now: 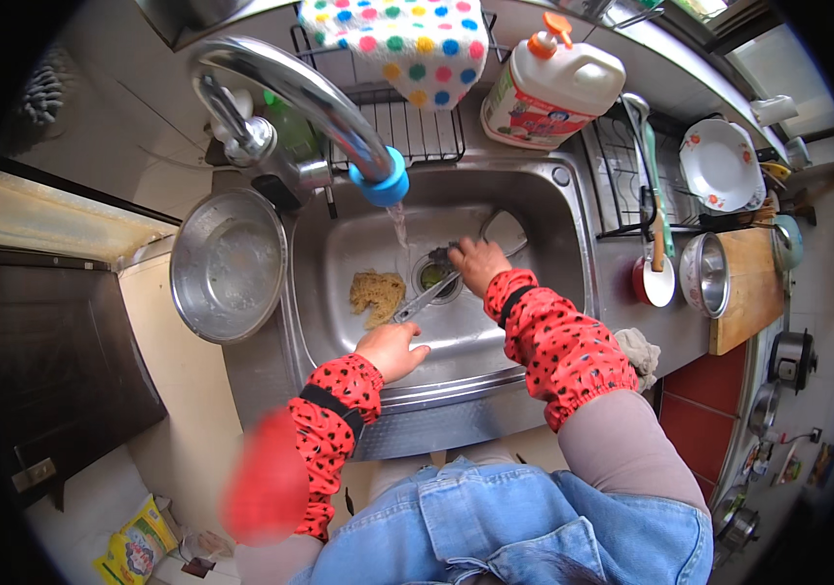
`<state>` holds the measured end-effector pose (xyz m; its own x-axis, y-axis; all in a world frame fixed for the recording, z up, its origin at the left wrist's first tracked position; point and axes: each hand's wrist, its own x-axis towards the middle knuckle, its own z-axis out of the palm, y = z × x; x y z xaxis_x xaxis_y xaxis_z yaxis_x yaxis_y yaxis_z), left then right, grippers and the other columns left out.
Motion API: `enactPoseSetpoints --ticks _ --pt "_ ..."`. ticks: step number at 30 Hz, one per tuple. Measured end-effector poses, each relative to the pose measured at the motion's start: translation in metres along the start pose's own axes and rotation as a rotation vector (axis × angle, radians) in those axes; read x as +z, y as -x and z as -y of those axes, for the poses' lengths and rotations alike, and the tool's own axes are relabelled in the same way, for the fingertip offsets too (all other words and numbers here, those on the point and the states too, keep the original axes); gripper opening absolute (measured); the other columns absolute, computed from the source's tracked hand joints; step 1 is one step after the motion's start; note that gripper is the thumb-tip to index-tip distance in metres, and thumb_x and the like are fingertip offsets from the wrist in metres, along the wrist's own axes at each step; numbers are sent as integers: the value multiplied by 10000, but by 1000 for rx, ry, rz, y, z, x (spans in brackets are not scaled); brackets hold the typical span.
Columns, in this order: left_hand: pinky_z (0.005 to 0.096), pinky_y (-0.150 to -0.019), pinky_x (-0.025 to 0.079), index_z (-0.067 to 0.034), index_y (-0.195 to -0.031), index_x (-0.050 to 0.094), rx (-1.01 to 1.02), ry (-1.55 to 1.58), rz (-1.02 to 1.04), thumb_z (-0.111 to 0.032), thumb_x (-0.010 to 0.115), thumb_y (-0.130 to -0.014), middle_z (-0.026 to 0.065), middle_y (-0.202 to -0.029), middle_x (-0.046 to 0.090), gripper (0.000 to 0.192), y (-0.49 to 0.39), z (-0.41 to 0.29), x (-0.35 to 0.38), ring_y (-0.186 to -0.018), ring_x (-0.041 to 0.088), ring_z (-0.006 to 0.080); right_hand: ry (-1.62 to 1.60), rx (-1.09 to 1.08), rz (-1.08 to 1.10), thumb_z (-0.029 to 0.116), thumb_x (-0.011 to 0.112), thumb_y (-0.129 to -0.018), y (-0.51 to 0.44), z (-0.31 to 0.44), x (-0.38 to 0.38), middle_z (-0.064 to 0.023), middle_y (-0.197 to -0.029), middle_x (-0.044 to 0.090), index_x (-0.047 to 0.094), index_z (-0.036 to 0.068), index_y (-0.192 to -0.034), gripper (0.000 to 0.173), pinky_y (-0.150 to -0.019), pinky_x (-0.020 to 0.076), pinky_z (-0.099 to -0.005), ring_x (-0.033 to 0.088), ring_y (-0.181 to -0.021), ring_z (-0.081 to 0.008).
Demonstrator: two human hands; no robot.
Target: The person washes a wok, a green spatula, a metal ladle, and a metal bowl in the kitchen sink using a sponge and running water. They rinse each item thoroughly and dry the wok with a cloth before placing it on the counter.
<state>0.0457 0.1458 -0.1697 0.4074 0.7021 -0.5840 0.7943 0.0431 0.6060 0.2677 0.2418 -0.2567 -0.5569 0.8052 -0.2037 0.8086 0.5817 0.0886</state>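
Over the stainless-steel sink (475, 340), my right hand (481, 263) grips the upper end of a slim metal kitchen tool (425, 296). Its exact kind is unclear. Close to the tool's lower end is my left hand (391, 349), thumb spread; whether its fingers hold the tool cannot be made out. A dark item (440, 254) shows beside my right fingertips. Beneath the tool, green scraps (431, 275) lie in the drain. A tan fibrous scrubber (376, 294) rests on the sink floor to the left. Water (398, 225) runs from the chrome faucet (300, 77).
A metal basin (229, 265) stands left of the sink. Behind are a wire rack (417, 131), a polka-dot towel (409, 44) and a pump jug (552, 95). To the right are a dish rack with plates (720, 164), bowls (704, 276), a cutting board (749, 285) and a rag (637, 355).
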Motion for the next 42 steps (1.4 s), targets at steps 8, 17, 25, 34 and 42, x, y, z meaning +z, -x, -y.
enactPoseSetpoints --ticks 8,17,25,34,42 --pt "434 -896 455 -57 -1140 593 -199 -399 275 -285 556 -843 235 -1200 521 376 -54 -12 38 -1061 556 355 -267 357 281 216 617 -747 -27 -28 -11 -154 -863 669 602 82 -989 277 -731 514 -420 645 -864 -314" --pt "415 -958 429 -56 -1326 433 -932 67 20 -249 406 -912 173 -1306 491 458 -186 -29 89 -1161 527 297 -794 534 118 283 611 -720 48 -89 -90 -210 -914 649 566 10 -1065 442 -819 482 -408 617 -908 -359" --pt "383 -927 434 -142 -1160 618 -234 -590 211 -103 584 -767 92 -1147 598 396 -147 -57 57 -1110 546 307 -1576 764 -135 261 634 -715 70 -98 -51 -177 -923 650 571 -49 -1060 467 -798 474 -319 632 -860 -238" --pt "270 -528 482 20 -1125 489 -412 354 123 -69 605 -764 28 -703 557 390 -61 -44 14 -534 545 129 -1757 905 -222 243 637 -747 99 -92 -41 -131 -864 642 565 -43 -1051 424 -675 498 -302 617 -756 -174" --pt "257 -427 437 -189 -1382 240 -505 1254 -13 -142 510 -929 61 -843 566 530 65 -52 21 -542 489 111 -1180 844 -136 294 620 -744 91 -45 -49 -235 -975 629 501 -34 -1151 537 -861 461 -369 616 -955 -331"
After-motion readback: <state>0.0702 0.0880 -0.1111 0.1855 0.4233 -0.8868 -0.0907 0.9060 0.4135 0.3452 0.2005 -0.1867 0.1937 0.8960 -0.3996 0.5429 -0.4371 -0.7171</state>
